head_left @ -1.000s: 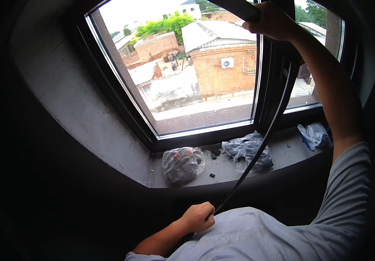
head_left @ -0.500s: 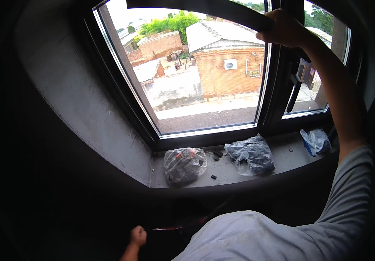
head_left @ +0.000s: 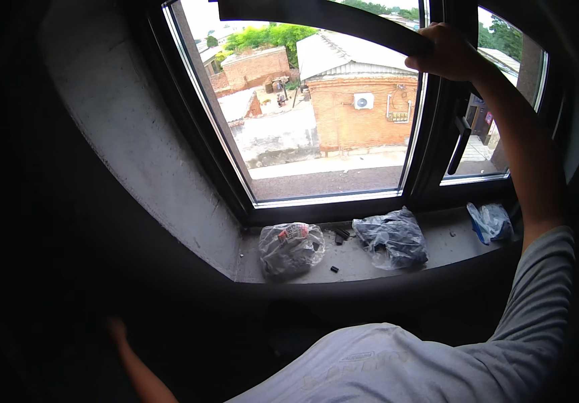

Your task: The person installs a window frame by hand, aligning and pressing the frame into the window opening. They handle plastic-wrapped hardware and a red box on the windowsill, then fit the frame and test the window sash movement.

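Note:
My right hand (head_left: 449, 54) is raised in front of the window, its fingers wrapped round the end of a long, dark, flat strip (head_left: 329, 19). The strip stretches leftward across the upper part of the large pane, and its exact kind cannot be told. Low on the left, my left hand (head_left: 116, 328) is held out over a very dark area. Blur and shadow hide its fingers, and nothing can be made out in it. Behind the strip stands the black window frame (head_left: 329, 207), with a black window handle (head_left: 460, 144) below my right hand.
On the grey sill lie a clear plastic bag (head_left: 291, 252) of dark pieces, a second such bag (head_left: 391, 240) and a smaller blue-and-white bag (head_left: 491, 223). A small black piece (head_left: 334, 269) lies between the first two. A grey side wall (head_left: 128, 127) slopes along the left.
My left hand has moved left and up, further into the dark. A thin reddish shiny line beside it is out of sight. My right hand still grips the strip, and the view has shifted slightly.

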`<state>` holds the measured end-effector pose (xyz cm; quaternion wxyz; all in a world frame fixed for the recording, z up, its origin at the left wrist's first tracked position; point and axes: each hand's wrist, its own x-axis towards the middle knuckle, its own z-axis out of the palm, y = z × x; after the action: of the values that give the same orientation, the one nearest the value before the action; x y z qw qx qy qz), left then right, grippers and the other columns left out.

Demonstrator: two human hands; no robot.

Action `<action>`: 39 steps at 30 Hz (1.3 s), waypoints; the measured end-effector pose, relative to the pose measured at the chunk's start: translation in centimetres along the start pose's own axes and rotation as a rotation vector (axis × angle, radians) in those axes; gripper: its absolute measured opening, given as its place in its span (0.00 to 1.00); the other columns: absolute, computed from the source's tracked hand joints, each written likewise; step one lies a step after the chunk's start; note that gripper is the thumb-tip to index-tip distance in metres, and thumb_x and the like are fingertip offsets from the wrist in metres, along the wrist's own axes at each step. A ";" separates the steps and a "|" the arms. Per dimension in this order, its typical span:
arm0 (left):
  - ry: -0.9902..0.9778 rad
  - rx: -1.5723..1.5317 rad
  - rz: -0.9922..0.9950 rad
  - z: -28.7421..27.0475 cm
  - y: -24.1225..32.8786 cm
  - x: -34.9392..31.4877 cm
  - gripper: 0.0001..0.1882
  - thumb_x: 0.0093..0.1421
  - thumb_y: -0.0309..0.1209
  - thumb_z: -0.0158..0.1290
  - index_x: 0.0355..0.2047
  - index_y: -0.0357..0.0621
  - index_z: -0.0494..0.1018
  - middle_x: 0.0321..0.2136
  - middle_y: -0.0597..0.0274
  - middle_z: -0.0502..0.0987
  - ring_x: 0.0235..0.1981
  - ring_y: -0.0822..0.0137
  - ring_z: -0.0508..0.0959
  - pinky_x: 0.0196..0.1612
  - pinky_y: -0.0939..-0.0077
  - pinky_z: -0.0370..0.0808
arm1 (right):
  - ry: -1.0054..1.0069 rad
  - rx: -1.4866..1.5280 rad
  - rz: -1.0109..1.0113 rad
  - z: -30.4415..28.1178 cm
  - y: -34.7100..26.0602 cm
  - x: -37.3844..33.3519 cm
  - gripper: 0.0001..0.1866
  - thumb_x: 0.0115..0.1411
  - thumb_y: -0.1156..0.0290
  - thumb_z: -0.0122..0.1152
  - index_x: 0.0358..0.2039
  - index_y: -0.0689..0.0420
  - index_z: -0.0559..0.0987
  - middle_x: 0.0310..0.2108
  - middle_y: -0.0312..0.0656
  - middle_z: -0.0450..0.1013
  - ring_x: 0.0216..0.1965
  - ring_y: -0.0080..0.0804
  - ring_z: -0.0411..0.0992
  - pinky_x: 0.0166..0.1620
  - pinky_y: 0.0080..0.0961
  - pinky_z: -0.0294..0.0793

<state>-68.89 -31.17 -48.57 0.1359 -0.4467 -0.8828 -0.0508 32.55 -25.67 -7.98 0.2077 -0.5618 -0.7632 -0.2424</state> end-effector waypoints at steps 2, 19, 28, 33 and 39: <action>0.026 -0.241 -0.026 -9.4 14.9 -1.2 0.27 0.70 0.40 0.48 0.66 0.42 0.63 0.62 0.45 0.69 0.62 0.53 0.71 0.63 0.56 0.69 | 0.050 -0.049 -0.011 -0.2 2.1 -2.0 0.20 0.61 0.52 0.62 0.30 0.60 0.79 0.17 0.39 0.74 0.19 0.28 0.76 0.24 0.29 0.74; 1.053 -0.918 1.037 -45.3 60.1 -8.4 0.38 0.58 0.34 0.64 0.64 0.34 0.60 0.65 0.37 0.61 0.63 0.43 0.68 0.64 0.56 0.69 | 0.204 -0.424 -0.075 -4.1 -6.3 7.8 0.18 0.71 0.52 0.51 0.36 0.54 0.76 0.22 0.40 0.72 0.27 0.33 0.73 0.32 0.35 0.73; 1.036 -0.947 0.761 -48.7 63.7 -7.1 0.49 0.60 0.42 0.61 0.72 0.37 0.46 0.70 0.31 0.48 0.67 0.40 0.62 0.59 0.59 0.75 | 0.578 -0.557 -0.257 -4.5 -6.9 12.4 0.14 0.68 0.55 0.58 0.36 0.54 0.79 0.24 0.41 0.74 0.25 0.29 0.73 0.30 0.30 0.76; 0.995 -0.937 0.670 -49.7 64.6 -8.0 0.51 0.60 0.45 0.59 0.72 0.38 0.41 0.69 0.28 0.48 0.66 0.38 0.63 0.58 0.58 0.75 | 0.769 -0.598 -0.264 -3.7 -6.2 14.8 0.13 0.66 0.55 0.61 0.39 0.52 0.79 0.27 0.40 0.76 0.28 0.32 0.76 0.32 0.31 0.77; 0.959 -0.893 0.630 -50.5 64.6 -7.4 0.52 0.59 0.47 0.58 0.72 0.35 0.41 0.67 0.24 0.49 0.65 0.36 0.63 0.59 0.55 0.74 | 0.776 -0.636 -0.155 -3.7 -7.2 16.1 0.13 0.64 0.59 0.64 0.43 0.53 0.79 0.33 0.41 0.78 0.33 0.35 0.78 0.36 0.33 0.79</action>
<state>-2.98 -9.08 -4.35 0.3208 -0.6211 -0.4507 -0.5552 21.30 -17.53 3.48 0.2760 -0.4073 -0.5577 -0.6684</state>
